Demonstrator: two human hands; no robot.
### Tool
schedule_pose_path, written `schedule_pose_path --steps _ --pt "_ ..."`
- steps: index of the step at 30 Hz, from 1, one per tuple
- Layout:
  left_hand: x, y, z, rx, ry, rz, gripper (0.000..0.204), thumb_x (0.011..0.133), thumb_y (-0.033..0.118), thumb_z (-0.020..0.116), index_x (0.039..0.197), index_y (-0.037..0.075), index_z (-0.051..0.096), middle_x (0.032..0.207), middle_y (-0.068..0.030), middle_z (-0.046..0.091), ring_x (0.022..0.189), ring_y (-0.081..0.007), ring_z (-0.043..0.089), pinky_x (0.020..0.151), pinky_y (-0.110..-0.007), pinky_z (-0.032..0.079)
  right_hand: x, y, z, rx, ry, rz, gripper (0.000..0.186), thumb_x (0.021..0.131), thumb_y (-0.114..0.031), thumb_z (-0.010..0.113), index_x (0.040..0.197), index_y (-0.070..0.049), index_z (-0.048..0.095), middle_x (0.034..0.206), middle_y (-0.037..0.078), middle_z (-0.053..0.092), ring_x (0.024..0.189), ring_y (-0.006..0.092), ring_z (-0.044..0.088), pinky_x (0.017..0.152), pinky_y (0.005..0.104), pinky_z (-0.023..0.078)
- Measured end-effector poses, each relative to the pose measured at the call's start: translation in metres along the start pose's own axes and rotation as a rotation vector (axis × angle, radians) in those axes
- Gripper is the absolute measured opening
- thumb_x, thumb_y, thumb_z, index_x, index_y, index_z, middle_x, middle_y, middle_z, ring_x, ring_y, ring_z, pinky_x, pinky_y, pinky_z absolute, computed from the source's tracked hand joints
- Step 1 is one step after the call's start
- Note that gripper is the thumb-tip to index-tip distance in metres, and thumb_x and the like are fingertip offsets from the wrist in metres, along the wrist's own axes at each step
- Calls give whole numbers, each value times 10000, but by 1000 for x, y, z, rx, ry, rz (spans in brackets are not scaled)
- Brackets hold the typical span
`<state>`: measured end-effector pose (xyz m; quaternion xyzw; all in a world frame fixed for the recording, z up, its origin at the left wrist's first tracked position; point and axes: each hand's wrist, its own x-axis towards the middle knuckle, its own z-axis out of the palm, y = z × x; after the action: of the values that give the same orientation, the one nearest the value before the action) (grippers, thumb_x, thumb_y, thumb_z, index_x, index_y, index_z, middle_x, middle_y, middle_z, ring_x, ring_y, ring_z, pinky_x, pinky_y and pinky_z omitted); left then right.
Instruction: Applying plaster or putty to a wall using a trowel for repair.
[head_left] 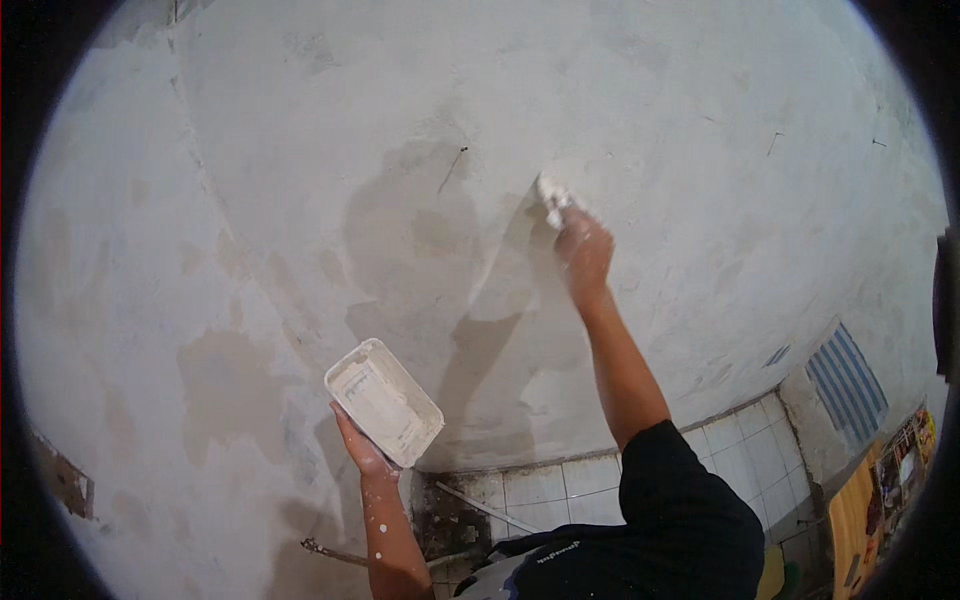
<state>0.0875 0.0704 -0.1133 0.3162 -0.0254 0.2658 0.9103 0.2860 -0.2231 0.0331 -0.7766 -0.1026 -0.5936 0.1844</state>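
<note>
In my left hand (pixel 362 448) is a white rectangular plastic tub (pixel 408 388), tilted so its inside shows. Pale putty (pixel 372 400) coats its bottom and sides. My fingers wrap around the tub's lower left side, and white spots mark my forearm. Up at the wall (pixel 680 200), my right hand (pixel 585 252) is closed around a putty knife (pixel 553 200) thickly smeared with white. Its tip meets or nearly meets the plaster; the handle is hidden in my fist. Darker damp-looking patches (pixel 228 392) and shadows cover the grey-white surface.
A nail (pixel 463 150) sticks out of the wall left of my right hand, with more at the upper right. White tiles (pixel 535 483) and a thin stick (pixel 485 507) lie below. At the lower right are a blue-striped cloth (pixel 847 385) and a wooden board (pixel 851 520).
</note>
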Motion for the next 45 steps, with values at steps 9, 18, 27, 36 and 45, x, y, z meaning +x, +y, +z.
schedule_pose_path --steps 9,18,27,36,45 --pt "9 1 -1 -26 21 -51 621 981 534 337 1410 87 375 1395 -88 447 1237 -267 464 1041 -388 379 -145 -73 45 61 -339 -296 336 838 -139 537 1160 -75 610 1146 142 644 1014 340 628 794 458 534" --pt "11 6 -18 -23 -30 -92 615 981 533 336 1409 94 382 1389 -77 458 1242 -250 462 1040 -376 379 -60 -59 -23 174 -145 62 279 857 -43 515 1116 -69 618 1043 159 657 930 341 636 720 414 526" --pt "7 7 -4 -31 -61 -96 651 974 558 325 1425 90 351 1419 -78 421 1264 -268 437 1061 -389 354 -154 -74 56 106 -209 -115 258 813 -77 553 1066 -65 605 822 152 637 767 339 652 631 459 512" --pt "13 2 -10 -40 -75 -20 650 976 553 330 1424 83 350 1428 -88 411 1287 -261 415 1073 -388 339 -155 -46 9 377 -300 118 216 766 -48 552 973 -9 594 839 195 628 789 383 620 694 456 492" --pt "17 -6 -24 -53 5 -16 664 978 554 316 1437 75 331 1449 -97 388 1293 -277 409 1081 -392 329 -28 -43 -53 517 242 528 296 774 -4 566 1063 24 626 860 218 665 788 288 658 720 365 490"
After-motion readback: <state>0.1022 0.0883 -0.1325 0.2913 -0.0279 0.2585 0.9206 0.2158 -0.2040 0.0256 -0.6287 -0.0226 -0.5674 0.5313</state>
